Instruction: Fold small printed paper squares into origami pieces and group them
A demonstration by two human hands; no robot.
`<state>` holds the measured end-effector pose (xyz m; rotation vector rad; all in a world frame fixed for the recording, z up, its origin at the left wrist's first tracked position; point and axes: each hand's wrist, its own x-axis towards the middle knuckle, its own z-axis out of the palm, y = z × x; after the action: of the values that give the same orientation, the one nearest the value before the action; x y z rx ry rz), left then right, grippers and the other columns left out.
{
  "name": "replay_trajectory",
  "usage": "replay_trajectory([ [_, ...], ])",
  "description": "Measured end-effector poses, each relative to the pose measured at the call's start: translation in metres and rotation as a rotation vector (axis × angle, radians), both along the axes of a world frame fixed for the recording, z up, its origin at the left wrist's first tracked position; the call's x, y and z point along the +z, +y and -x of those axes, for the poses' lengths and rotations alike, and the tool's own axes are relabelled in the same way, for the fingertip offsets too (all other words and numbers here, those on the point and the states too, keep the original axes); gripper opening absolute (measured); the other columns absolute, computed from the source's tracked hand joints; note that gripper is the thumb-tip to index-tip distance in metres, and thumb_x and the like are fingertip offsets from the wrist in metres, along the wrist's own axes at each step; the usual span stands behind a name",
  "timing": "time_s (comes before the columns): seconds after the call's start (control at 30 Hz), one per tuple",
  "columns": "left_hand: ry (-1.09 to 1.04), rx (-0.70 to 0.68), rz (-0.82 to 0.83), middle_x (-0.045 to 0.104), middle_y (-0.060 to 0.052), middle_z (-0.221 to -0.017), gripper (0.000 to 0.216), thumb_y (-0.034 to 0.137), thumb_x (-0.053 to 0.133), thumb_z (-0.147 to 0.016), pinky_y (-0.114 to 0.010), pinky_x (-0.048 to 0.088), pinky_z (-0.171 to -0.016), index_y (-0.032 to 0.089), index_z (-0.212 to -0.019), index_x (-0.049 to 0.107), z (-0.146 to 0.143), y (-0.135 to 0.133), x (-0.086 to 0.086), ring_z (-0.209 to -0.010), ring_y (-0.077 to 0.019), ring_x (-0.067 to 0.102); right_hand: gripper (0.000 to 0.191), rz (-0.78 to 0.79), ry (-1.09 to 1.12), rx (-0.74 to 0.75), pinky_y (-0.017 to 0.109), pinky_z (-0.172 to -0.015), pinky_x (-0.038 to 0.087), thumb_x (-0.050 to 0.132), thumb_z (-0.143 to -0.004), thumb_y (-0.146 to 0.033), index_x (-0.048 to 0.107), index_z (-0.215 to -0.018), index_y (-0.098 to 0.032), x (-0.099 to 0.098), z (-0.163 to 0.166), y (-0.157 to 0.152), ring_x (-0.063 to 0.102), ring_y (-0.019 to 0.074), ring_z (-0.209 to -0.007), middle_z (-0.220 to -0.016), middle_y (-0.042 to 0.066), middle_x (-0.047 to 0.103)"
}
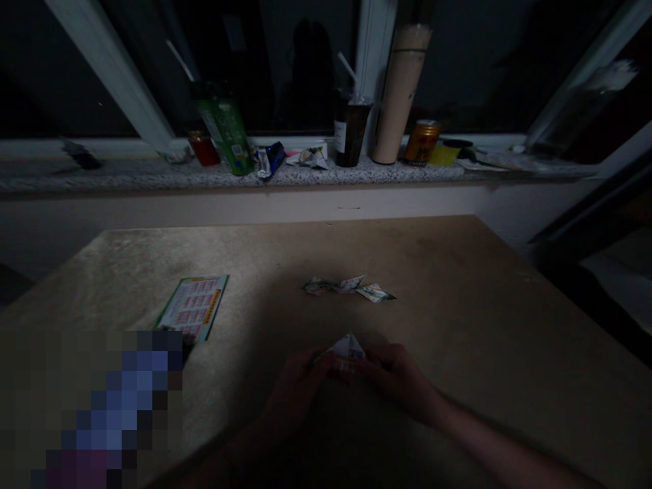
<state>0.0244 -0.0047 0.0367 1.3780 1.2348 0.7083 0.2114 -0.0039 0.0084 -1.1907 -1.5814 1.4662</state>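
The folded paper (349, 346) is thin and pale, creased to a pointed peak with printed marks on its lower part, though the dim light hides its finer folds. Farther back, a short row of folded paper pieces (351, 284) shows sharp, angular corners and coloured print, lying on a broad tabletop (458, 292) with a dull, faintly mottled surface. To the left lies a flat printed sheet (196, 302), its red blocks set in rows. Behind, a speckled stone sill (305, 178) bears a tall, smooth cylindrical flask (401, 95), a squat metallic can (422, 142) and a green bottle (224, 132). The folded paper sits between the person's two hands, peak pointing away: the left hand (303, 373) pinches its left side, the right hand (394, 373) its right, fingers curled in shadow, nearer the person than the row.
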Motion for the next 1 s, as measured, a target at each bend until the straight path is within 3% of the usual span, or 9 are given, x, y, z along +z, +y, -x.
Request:
replay_trajectory([
  [0.23,0.009,0.07,0.005,0.068,0.001,-0.07,0.036,0.036,0.045,-0.087,-0.022,0.043,-0.072,0.017,-0.069,0.069,0.0,0.002,0.002,-0.073,-0.0187,0.061,0.053,0.13,0.023,-0.064,0.021,-0.04,0.013,0.048,-0.077,-0.065,0.04,-0.055,-0.017,-0.002,0.001,0.001,0.019,0.0066,-0.047,-0.052,-0.005,0.024],
  [0.4,0.001,0.03,-0.017,0.069,0.001,-0.075,0.037,0.038,0.043,-0.088,-0.022,0.042,-0.072,0.017,-0.073,0.069,0.001,0.0,0.0,-0.075,-0.0191,0.061,0.055,0.056,0.041,-0.051,0.021,-0.041,0.015,0.054,-0.073,-0.064,0.032,-0.05,-0.019,0.002,0.001,0.001,0.019,0.006,-0.047,-0.051,-0.006,0.023],
  [0.63,0.01,0.059,0.003,0.068,0.002,-0.072,0.033,0.039,0.046,-0.085,-0.022,0.043,-0.068,0.017,-0.071,0.068,-0.001,0.0,0.004,-0.073,-0.0191,0.061,0.052,0.091,0.014,0.14,0.02,-0.041,0.02,0.045,-0.08,-0.063,0.048,-0.059,-0.015,0.01,-0.001,-0.001,0.023,0.0069,-0.049,-0.054,-0.004,0.03],
  [0.83,0.024,0.16,0.046,0.069,0.0,-0.069,0.036,0.043,0.048,-0.08,-0.024,0.044,-0.068,0.017,-0.069,0.069,-0.002,0.001,0.004,-0.073,-0.0209,0.061,0.049,0.058,0.048,0.123,0.02,-0.042,0.022,0.043,-0.083,-0.061,0.051,-0.064,-0.016,0.01,-0.001,-0.001,0.026,0.0075,-0.05,-0.057,-0.004,0.035],
  [1.0,0.067,0.087,-0.035,0.067,0.0,-0.063,0.042,0.04,0.043,-0.085,-0.022,0.042,-0.069,0.017,-0.06,0.066,-0.002,-0.001,0.002,-0.067,-0.0179,0.06,0.05,0.06,0.075,0.095,0.02,-0.043,0.025,0.047,-0.08,-0.06,0.05,-0.057,-0.016,0.008,0.001,-0.001,0.029,0.0074,-0.048,-0.053,-0.004,0.035],
])
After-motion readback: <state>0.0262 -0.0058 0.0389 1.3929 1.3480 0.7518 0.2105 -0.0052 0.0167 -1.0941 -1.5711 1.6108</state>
